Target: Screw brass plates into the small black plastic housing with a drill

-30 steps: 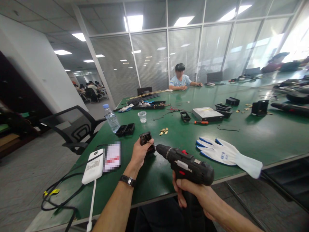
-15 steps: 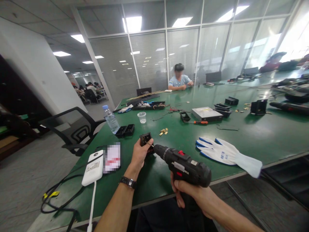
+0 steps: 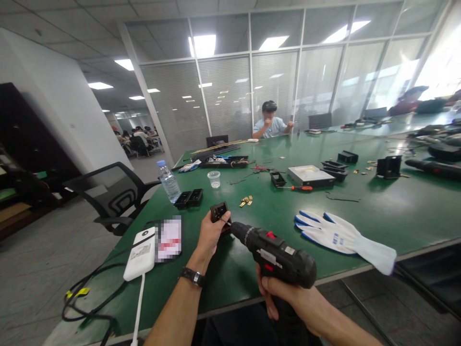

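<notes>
My left hand [image 3: 210,234] is closed round a small black plastic box [image 3: 219,210], held tilted just above the green table. A black cordless drill [image 3: 275,252] is gripped by its handle in my right hand [image 3: 284,293]. Its bit [image 3: 225,221] points left into the open side of the box, beside my left thumb; whether the tip touches anything inside I cannot tell. Beyond the box lies a small pile of brass-coloured metal pieces [image 3: 246,201].
A white work glove [image 3: 334,233] lies right of the drill. A water bottle [image 3: 168,181], plastic cup [image 3: 213,179], black boxes [image 3: 189,198] and a screwdriver [image 3: 293,188] stand or lie farther back. A white power bank [image 3: 141,254] with cables is at left. A person [image 3: 272,124] sits across the table [image 3: 259,170].
The view has tilted up slightly, so things appear a little lower. Both hands keep their hold on box and drill. The person opposite has raised a hand towards the face.
</notes>
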`<state>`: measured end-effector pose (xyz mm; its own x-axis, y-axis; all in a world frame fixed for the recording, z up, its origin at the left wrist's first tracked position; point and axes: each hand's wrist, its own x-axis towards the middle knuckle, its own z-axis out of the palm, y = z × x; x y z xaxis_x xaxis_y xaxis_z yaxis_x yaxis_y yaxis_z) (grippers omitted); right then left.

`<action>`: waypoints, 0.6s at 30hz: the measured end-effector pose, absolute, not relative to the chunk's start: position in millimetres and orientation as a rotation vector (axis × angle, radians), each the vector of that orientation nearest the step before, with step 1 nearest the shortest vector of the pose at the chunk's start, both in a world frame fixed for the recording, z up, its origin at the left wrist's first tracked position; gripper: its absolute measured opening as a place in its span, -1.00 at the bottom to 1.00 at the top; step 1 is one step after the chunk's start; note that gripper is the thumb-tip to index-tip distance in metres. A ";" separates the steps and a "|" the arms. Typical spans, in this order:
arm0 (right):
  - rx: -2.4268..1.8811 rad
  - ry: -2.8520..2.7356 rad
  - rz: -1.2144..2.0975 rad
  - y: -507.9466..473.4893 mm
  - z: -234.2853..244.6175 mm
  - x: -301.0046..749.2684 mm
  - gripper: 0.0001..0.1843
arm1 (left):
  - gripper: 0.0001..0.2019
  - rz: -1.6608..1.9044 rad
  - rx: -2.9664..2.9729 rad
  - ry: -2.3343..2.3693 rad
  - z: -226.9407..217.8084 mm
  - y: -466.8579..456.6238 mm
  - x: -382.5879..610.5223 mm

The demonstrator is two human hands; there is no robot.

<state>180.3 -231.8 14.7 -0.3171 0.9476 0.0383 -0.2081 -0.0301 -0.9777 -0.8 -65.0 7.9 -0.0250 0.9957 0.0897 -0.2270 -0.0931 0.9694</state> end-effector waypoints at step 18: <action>-1.166 -1.558 1.357 -233.8 24.1 177.1 -0.78 | -0.46 1.412 1.166 1.010 0.5 -62.0 -1.9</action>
<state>177.1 -233.8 24.1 -0.3031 0.9526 -0.0260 0.1566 0.0229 -0.9874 -1.9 -62.0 0.5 -0.0319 0.9890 0.1443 -0.1828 -0.1477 0.9720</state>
